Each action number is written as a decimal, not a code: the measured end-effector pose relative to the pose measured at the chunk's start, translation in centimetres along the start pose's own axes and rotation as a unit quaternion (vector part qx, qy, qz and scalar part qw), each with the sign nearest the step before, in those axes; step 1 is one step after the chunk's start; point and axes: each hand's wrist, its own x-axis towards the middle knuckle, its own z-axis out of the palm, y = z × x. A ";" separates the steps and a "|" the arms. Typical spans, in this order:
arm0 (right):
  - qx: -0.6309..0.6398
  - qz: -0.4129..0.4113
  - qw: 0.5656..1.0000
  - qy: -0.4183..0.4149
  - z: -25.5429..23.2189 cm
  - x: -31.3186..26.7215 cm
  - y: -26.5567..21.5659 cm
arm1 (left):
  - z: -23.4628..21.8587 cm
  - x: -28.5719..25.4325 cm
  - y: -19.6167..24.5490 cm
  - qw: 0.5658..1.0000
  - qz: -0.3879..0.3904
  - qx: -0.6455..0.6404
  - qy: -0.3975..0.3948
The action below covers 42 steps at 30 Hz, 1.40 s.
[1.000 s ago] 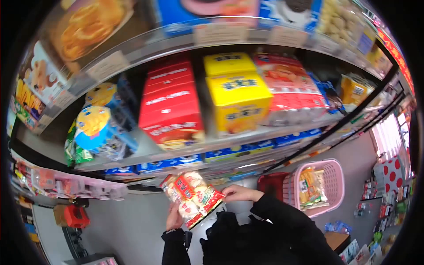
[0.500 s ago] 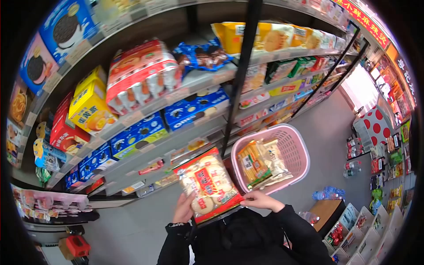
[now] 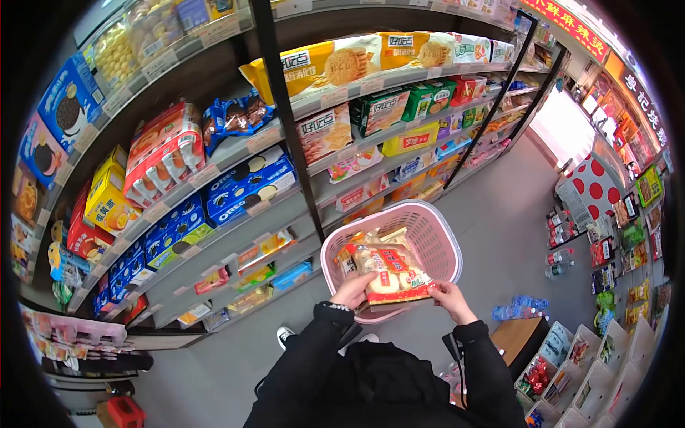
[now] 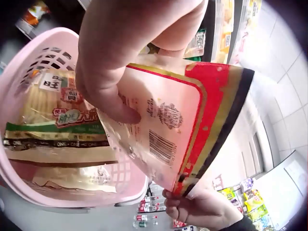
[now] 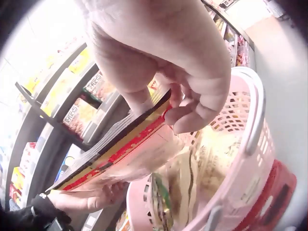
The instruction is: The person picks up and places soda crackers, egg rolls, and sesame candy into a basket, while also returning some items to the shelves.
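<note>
Both hands hold a red, gold and clear bag of round white crackers (image 3: 403,279) over the pink basket (image 3: 459,260). My left hand (image 3: 351,291) grips one side of the bag, its thumb lying on the front. At the opposite end, my right hand (image 3: 452,302) pinches a corner of the sealed edge, fingers curled in the right wrist view. The printed back with a barcode (image 4: 162,147) faces the left wrist camera. Inside the basket lie snack packs, among them a clear pack with a green band (image 4: 62,120); in the head view the held bag partly covers them.
Shelving with blue Oreo boxes (image 3: 250,187) and yellow biscuit packs (image 3: 325,68) runs along the left and behind the basket. A brown box (image 3: 515,341) and white bins (image 3: 560,342) stand at lower right. Bottles (image 3: 559,262) stand on the floor. A red base (image 5: 272,197) is below the basket.
The bag has moved from in front of the body, left of the basket, to over the basket, still held in both hands. The view has turned rightward along the shelves.
</note>
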 end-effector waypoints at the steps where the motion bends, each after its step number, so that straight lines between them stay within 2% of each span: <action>1: 0.005 -0.006 1.000 0.015 -0.6 0.8 0.1 | 0.4 0.9 -0.3 1.000 0.004 0.006 0.012; 2: 0.004 -0.007 1.000 0.012 -1.2 1.6 0.5 | 0.8 1.7 -0.8 1.000 0.006 0.005 0.014; 4: -0.005 -0.008 0.998 0.069 -2.1 2.8 0.8 | 1.6 2.7 -1.2 0.996 0.065 0.049 0.031; 5: -0.019 -0.002 0.997 0.079 -2.4 3.3 0.9 | 1.8 2.9 -1.3 0.997 0.024 0.059 0.038; 6: -0.020 -0.003 0.997 0.074 -2.7 4.0 1.3 | 1.4 3.6 -1.8 0.997 0.027 0.067 0.011; 8: -0.016 0.003 0.995 0.094 -3.4 5.7 3.1 | 3.2 2.8 -1.4 0.986 -0.007 0.136 0.098; 12: -0.031 -0.001 0.996 0.088 -4.6 7.9 5.6 | 2.7 3.7 -2.4 0.976 -0.030 0.211 0.035; 13: -0.048 -0.008 0.994 0.102 -4.6 8.2 5.9 | 2.5 3.6 -2.7 0.977 -0.027 0.208 0.040; 15: -0.094 -0.017 0.990 0.107 -4.7 8.5 5.8 | 2.2 3.4 -3.5 0.983 0.000 0.181 -0.016; 16: -0.123 -0.026 0.983 0.133 -4.6 8.5 5.7 | 2.2 3.0 -3.6 0.986 -0.006 0.166 -0.017; 18: -0.147 -0.016 0.981 0.122 -4.3 7.9 4.8 | 1.9 1.7 -3.2 0.983 0.006 0.182 -0.038; 20: -0.119 -0.007 0.989 0.092 -3.5 6.7 3.5 | -0.8 1.5 -3.9 0.983 -0.022 0.168 -0.069; 21: -0.167 -0.046 0.982 0.072 -3.6 6.9 3.8 | -1.1 -0.3 -3.3 0.987 0.009 0.143 -0.077; 22: -0.212 -0.089 0.972 0.052 -3.4 7.1 4.3 | -3.0 -0.8 -3.7 0.990 0.010 0.116 -0.074; 24: -0.213 -0.129 0.966 0.074 -1.6 6.4 5.0 | -4.7 -4.3 -2.3 0.999 -0.002 0.048 -0.019; 26: -0.206 -0.059 0.977 0.013 1.7 4.3 2.8 | -7.9 -7.9 -1.1 0.999 0.039 0.016 0.015; 27: -0.209 -0.090 0.973 -0.035 3.1 3.9 2.5 | -9.4 -10.0 -0.4 0.997 0.060 -0.004 0.054; 28: -0.233 -0.097 0.967 -0.035 5.3 2.8 1.1 | -11.0 -12.3 0.2 0.992 0.079 -0.025 0.092; 30: -0.259 -0.156 0.952 -0.050 7.5 3.9 2.7 | -15.7 -15.5 0.3 0.978 0.130 -0.062 0.151; 31: -0.261 -0.157 0.951 -0.056 8.8 4.1 2.3 | -18.0 -16.9 0.2 0.967 0.151 -0.085 0.185; 32: -0.359 -0.282 0.889 -0.039 10.6 4.0 1.6 | -19.9 -18.3 0.5 0.955 0.171 -0.106 0.217; 33: -0.445 -0.399 0.801 -0.021 12.6 3.9 0.7 | -21.2 -19.8 1.1 0.954 0.172 -0.108 0.220; 34: -0.446 -0.399 0.801 -0.024 15.1 3.0 -1.1 | -22.5 -21.2 1.8 0.943 0.190 -0.119 0.245; 36: -0.343 -0.197 0.910 -0.125 20.7 0.8 -5.5 | -25.1 -23.7 3.2 0.929 0.210 -0.136 0.273; 37: -0.334 -0.207 0.901 -0.184 23.0 0.9 -6.3 | -26.6 -24.8 4.0 0.918 0.233 -0.150 0.284; 38: -0.338 -0.208 0.898 -0.189 25.6 1.2 -6.6 | -28.2 -25.9 4.9 0.906 0.257 -0.163 0.294; 40: -0.341 -0.400 0.803 -0.281 31.5 2.3 -6.5 | -30.5 -28.5 7.7 0.897 0.271 -0.171 0.305; 42: -0.322 -0.262 0.833 -0.366 38.2 2.2 -7.3 | -32.6 -31.0 10.8 0.869 0.314 -0.163 0.345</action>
